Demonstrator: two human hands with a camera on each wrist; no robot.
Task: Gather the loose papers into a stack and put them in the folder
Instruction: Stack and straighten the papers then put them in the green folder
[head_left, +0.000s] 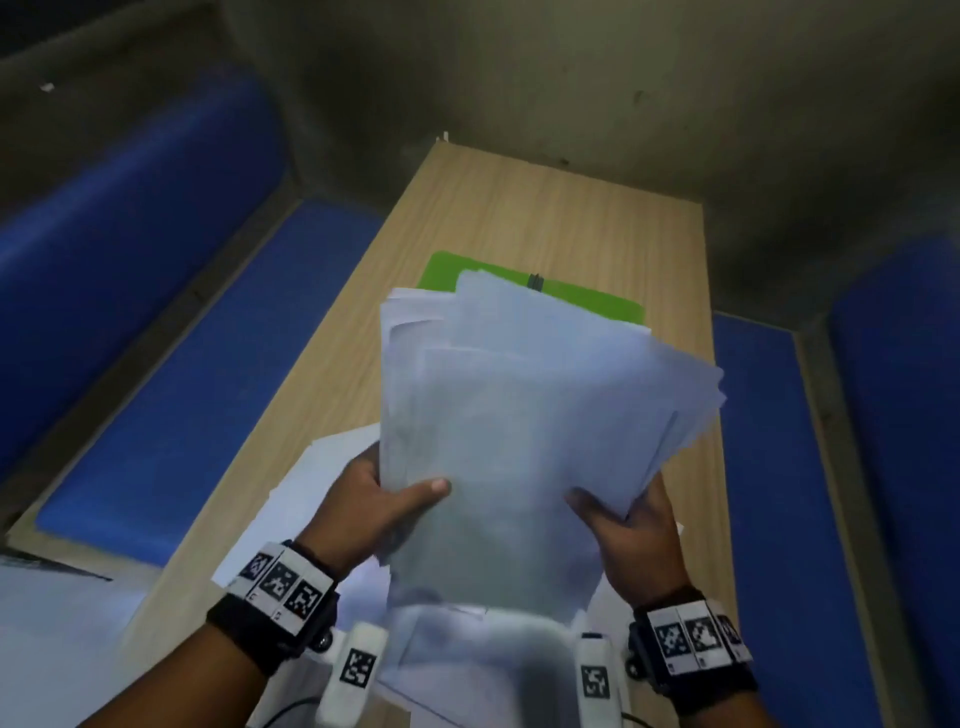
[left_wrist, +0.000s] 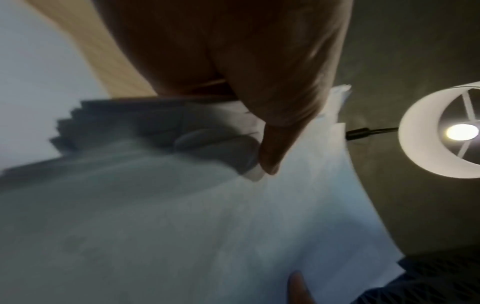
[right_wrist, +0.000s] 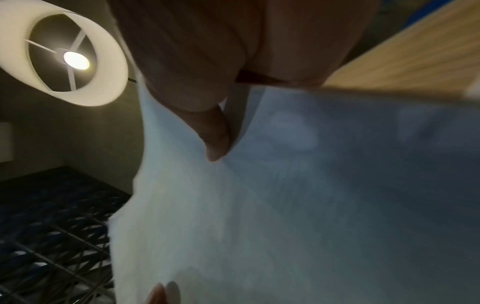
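Papers: a fanned bundle of white sheets (head_left: 524, 410) held up above the wooden table (head_left: 545, 218), edges uneven and not squared, the upper corners spread out to the right.
Left hand: the left hand (head_left: 374, 506) grips the bundle's lower left side, thumb (head_left: 423, 491) lying across the front sheet, the other fingers behind the paper; in the left wrist view the thumb tip (left_wrist: 270, 162) presses on the top sheet and the stepped sheet edges show beside it.
Right hand: the right hand (head_left: 631, 530) holds the lower right side, thumb on the front, fingers hidden behind; the right wrist view shows its thumb (right_wrist: 215, 142) against the paper.
Folder: a green folder (head_left: 587, 299) lies flat on the table beyond the bundle, partly hidden by it, with a dark clip (head_left: 535, 281) at its far edge.
Loose sheets: more white sheets (head_left: 311, 499) lie on the near part of the table under the left hand.
Surroundings: blue padded benches (head_left: 171, 364) flank the table on both sides; a lit ceiling lamp (left_wrist: 441, 131) with a white shade hangs overhead.
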